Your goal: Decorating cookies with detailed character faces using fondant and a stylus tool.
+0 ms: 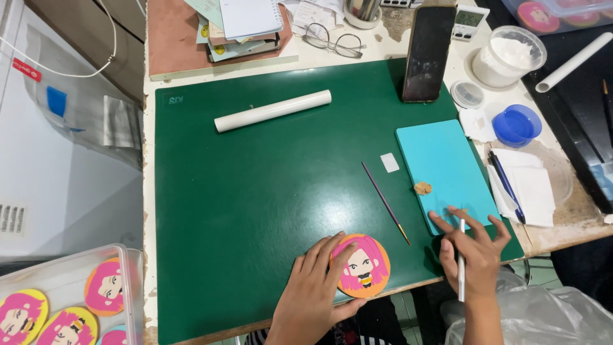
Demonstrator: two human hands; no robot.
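My left hand (pixel 314 289) rests on a round orange disc (pixel 365 268) decorated with a pink-haired cartoon face, near the front edge of the green cutting mat (pixel 255 185). My right hand (pixel 472 249) grips a thin white tool (pixel 461 262), its tip reaching the near end of a turquoise board (pixel 444 169). A small tan lump (pixel 422 188) lies at the board's left edge. A slim paintbrush (pixel 385 202) lies on the mat between the disc and the board.
A white roller (pixel 272 110) lies at the mat's back. A dark phone (pixel 428 54) stands upright, with a tub of white powder (pixel 509 56), blue bowl (pixel 516 125), glasses (pixel 333 41) and paper napkins (pixel 527 185) around. A clear box (pixel 67 297) at left holds similar discs.
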